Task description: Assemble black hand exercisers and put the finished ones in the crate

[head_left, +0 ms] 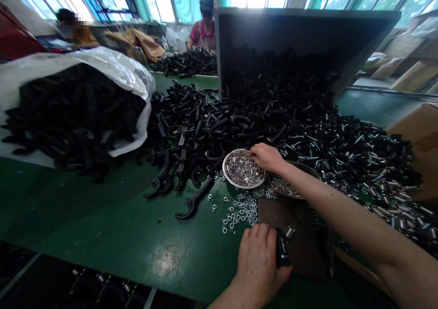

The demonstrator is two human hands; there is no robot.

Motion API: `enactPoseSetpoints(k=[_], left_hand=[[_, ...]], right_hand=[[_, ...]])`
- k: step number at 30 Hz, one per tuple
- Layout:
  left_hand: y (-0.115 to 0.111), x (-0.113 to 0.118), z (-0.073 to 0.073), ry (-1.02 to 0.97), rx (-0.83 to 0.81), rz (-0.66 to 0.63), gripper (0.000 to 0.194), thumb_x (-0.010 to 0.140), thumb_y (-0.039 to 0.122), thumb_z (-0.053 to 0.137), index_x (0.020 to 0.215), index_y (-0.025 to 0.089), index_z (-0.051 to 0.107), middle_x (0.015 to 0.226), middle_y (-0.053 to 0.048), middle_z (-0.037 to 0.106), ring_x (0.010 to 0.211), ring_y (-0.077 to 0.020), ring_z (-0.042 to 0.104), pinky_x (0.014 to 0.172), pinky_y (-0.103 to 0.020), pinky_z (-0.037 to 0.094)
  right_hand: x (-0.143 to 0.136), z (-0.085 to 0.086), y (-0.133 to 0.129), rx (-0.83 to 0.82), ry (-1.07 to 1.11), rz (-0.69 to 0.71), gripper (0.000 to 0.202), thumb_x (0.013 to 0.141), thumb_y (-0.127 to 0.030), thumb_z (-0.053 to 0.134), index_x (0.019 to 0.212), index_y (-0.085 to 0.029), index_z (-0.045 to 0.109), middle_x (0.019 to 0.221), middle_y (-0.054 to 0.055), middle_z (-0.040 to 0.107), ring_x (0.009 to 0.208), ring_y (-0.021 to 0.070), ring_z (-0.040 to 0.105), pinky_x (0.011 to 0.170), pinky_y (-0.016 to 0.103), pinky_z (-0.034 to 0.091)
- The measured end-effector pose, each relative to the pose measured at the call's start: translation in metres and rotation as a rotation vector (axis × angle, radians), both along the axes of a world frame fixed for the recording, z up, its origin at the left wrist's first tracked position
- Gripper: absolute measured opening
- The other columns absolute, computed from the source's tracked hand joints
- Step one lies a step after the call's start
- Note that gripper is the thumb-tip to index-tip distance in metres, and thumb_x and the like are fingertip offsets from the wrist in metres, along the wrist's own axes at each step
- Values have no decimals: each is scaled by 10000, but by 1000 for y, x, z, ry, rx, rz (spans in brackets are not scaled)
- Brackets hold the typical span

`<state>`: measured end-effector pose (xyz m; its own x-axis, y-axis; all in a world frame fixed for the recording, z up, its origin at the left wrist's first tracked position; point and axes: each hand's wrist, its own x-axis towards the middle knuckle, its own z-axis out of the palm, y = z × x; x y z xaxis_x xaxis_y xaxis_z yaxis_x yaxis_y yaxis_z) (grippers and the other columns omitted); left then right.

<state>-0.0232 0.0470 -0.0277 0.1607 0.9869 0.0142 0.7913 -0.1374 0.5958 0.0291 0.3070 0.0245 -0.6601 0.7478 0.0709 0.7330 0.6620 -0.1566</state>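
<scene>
My left hand (258, 259) is closed around a black plastic part (282, 247) at the front edge of a dark brown mat (304, 240). A metal coil spring (289, 232) shows at that part's upper end. Farther out, my right hand (267, 156) reaches over the right rim of a round dish (236, 181) filled with small metal pieces. Its fingers are pressed together at the pieces, and whatever they pinch is hidden. Under my right forearm sits a second metal dish (285, 188), partly covered. Small metal rings with tabs (239, 211) lie scattered before the dishes.
Black hook-shaped parts (195, 201) lie heaped behind the dishes, below a tilted grey bin (308, 30). A white bag (137, 76) of black parts stands left. Black parts with springs and screws (356, 149) pile up right. Two people sit across the room.
</scene>
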Motion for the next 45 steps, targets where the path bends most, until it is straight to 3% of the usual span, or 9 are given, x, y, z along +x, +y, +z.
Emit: enactPoseSetpoints(k=[5, 9, 11, 16, 27, 32, 36, 40, 45], left_hand=[[3, -2, 9, 54, 8, -10, 537, 634, 413, 734, 1085, 197, 540, 1071, -61, 562, 986, -271, 493, 863, -452, 413], [4, -2, 14, 83, 15, -17, 536, 630, 398, 743, 1084, 196, 540, 1068, -66, 554, 991, -273, 489, 824, -434, 426], [4, -1, 13, 89, 20, -10, 539, 621, 395, 752, 1077, 196, 544, 1071, -65, 549, 1001, -272, 486, 833, -428, 424], [2, 2, 12, 103, 46, 2, 546, 597, 399, 774, 1054, 201, 551, 1050, -54, 543, 982, -258, 491, 826, -407, 431], [2, 5, 12, 152, 67, 1, 474, 609, 400, 762, 975, 178, 558, 999, -63, 552, 947, -252, 499, 823, -405, 440], [1, 2, 11, 135, 94, -46, 675, 624, 380, 766, 1214, 229, 476, 1066, -54, 554, 987, -256, 490, 852, -416, 430], [-1, 1, 13, 186, 101, -98, 660, 680, 416, 725, 1272, 294, 459, 1077, -47, 550, 984, -254, 488, 834, -406, 438], [0, 1, 18, 283, 102, -138, 672, 708, 434, 697, 1310, 294, 433, 1061, -53, 553, 974, -261, 497, 815, -412, 448], [2, 0, 21, 326, 111, -193, 709, 701, 436, 705, 1326, 267, 415, 1052, -59, 564, 956, -257, 514, 801, -407, 459]], right_hand=[[25, 15, -30, -124, 255, -81, 205, 851, -211, 464, 998, -167, 600, 882, 43, 690, 782, 146, 616, 695, 264, 455], [69, 16, -91, -526, 641, -79, 208, 863, -277, 491, 1036, -187, 561, 877, 32, 694, 681, 131, 616, 650, 284, 482], [90, 8, -125, -603, 640, -81, 135, 849, -290, 533, 911, -192, 603, 830, 24, 676, 703, 144, 601, 672, 309, 477], [114, -21, -178, -368, 425, 20, 89, 843, -183, 552, 766, -179, 595, 845, 44, 611, 898, 183, 516, 816, 353, 419], [103, -34, -207, 148, 86, 158, 158, 877, -154, 468, 788, -138, 598, 829, 94, 590, 849, 219, 474, 724, 350, 378], [119, -19, -178, -69, 138, 142, 164, 887, -229, 497, 833, -190, 646, 817, 30, 641, 855, 174, 532, 749, 293, 387], [132, -5, -109, -87, 53, -242, 211, 899, -247, 470, 937, -192, 670, 946, 47, 671, 916, 163, 574, 806, 262, 395], [129, -19, -58, -73, -11, -371, 182, 820, -171, 537, 921, -163, 688, 985, 106, 661, 939, 219, 589, 781, 290, 399], [122, -31, -47, -92, 35, -412, 107, 782, -189, 569, 785, -172, 675, 936, 99, 668, 945, 227, 591, 780, 295, 402]])
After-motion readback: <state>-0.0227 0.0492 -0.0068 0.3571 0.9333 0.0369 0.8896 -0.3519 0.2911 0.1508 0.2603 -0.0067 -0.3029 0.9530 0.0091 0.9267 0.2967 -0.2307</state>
